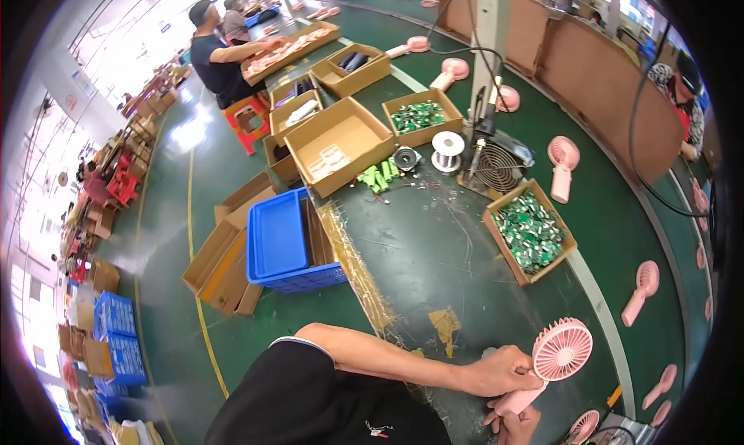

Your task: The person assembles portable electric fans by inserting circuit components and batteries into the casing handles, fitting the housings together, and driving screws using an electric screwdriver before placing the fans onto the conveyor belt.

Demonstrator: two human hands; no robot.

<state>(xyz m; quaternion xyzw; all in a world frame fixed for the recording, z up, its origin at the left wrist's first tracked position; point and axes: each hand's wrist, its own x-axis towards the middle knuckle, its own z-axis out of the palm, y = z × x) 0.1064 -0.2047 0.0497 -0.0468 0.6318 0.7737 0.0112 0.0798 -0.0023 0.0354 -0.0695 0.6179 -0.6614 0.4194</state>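
Note:
A pink handheld fan (563, 350) is held over the right-hand side of the workbench, its round grille up and its handle slanting down to the left. My left hand (502, 370) is closed around the neck, just beneath the grille. Lower down, my right hand (514, 426) has its fingers curled about the handle's lower end; part of that hand is hidden behind the handle. Close by, at the bottom edge, lies another pink fan (585, 426). A cardboard box of green circuit boards (529, 232) stands beyond my hands.
Further off are a solder spool (447, 151), a round black fan guard (498, 168), green battery packs (378, 177) and a cardboard tray (339, 139). A post (490, 50) with hanging cables rises from the bench. Blue crates (294, 278) stand left. Several pink fans line the right.

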